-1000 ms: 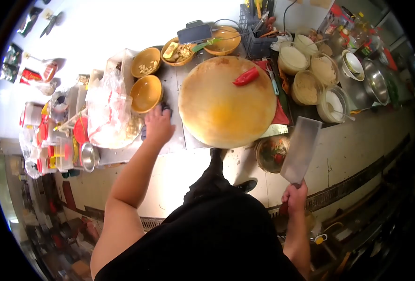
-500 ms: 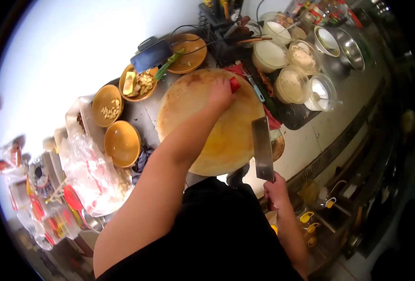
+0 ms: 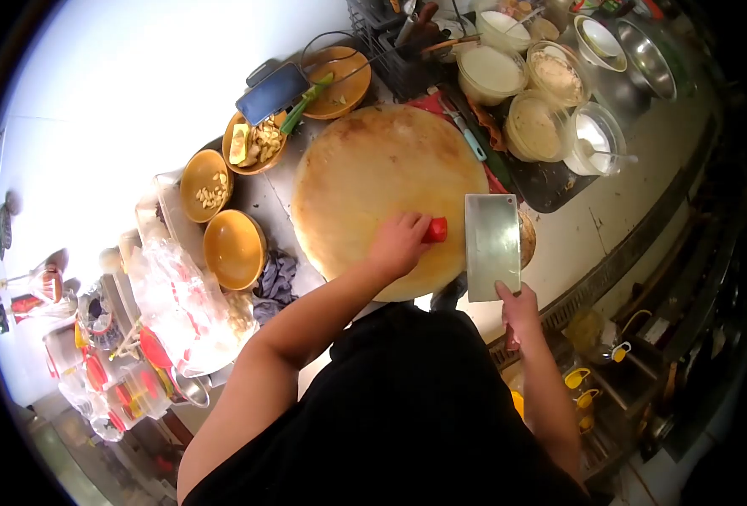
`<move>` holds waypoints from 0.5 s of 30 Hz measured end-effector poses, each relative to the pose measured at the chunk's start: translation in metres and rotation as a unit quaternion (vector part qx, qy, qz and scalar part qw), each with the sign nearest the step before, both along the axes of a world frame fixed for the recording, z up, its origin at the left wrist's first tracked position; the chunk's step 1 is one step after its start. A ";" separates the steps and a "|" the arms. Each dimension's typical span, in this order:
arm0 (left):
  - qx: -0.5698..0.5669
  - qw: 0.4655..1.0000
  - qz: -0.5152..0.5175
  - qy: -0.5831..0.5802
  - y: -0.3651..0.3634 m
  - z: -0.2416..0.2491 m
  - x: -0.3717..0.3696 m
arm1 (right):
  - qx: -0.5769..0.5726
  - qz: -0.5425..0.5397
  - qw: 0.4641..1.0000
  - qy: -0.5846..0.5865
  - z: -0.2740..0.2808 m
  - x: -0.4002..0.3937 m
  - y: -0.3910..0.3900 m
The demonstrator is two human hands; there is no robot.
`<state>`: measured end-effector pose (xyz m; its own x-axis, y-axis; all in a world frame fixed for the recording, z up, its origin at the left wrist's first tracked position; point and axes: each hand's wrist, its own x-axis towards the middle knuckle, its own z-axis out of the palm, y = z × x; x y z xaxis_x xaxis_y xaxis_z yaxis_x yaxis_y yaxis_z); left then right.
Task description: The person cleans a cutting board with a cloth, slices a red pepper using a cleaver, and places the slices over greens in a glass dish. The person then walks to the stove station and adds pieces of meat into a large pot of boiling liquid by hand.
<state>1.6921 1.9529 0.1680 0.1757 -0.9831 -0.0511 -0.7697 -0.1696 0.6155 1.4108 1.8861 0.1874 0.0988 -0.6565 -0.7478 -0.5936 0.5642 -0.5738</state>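
My left hand (image 3: 401,244) rests low on the round wooden chopping board (image 3: 382,160), fingers closed on a small glossy red piece (image 3: 436,229) that juts out on the right. Its kind I cannot tell, since the fingers cover part of it. In my right hand (image 3: 521,314) is a cleaver (image 3: 492,244), gripped by its handle. The broad blade faces up to the camera, just beyond the board's right edge.
Left of the board stand an empty-looking bowl (image 3: 233,249), a bowl of garlic cloves (image 3: 204,187) and a bowl of ginger (image 3: 255,143). Behind it lie a green-handled peeler (image 3: 473,145) and a knife rack (image 3: 386,51). Tubs of powder (image 3: 535,125) crowd the back right.
My left hand has drawn the red piece from the board's far side toward me. The cleaver has turned from nearly edge-on to show its flat face.
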 end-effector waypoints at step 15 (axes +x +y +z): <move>-0.030 0.984 -0.013 -0.173 0.023 -0.029 -0.040 | 0.030 0.051 0.998 -0.027 -0.029 -0.012 0.016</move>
<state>1.6517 1.9764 0.1387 0.1478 -0.9869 0.0648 -0.9386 -0.1193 0.3236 1.3988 1.9022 0.1581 0.2030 -0.5956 -0.7772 -0.6191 0.5368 -0.5732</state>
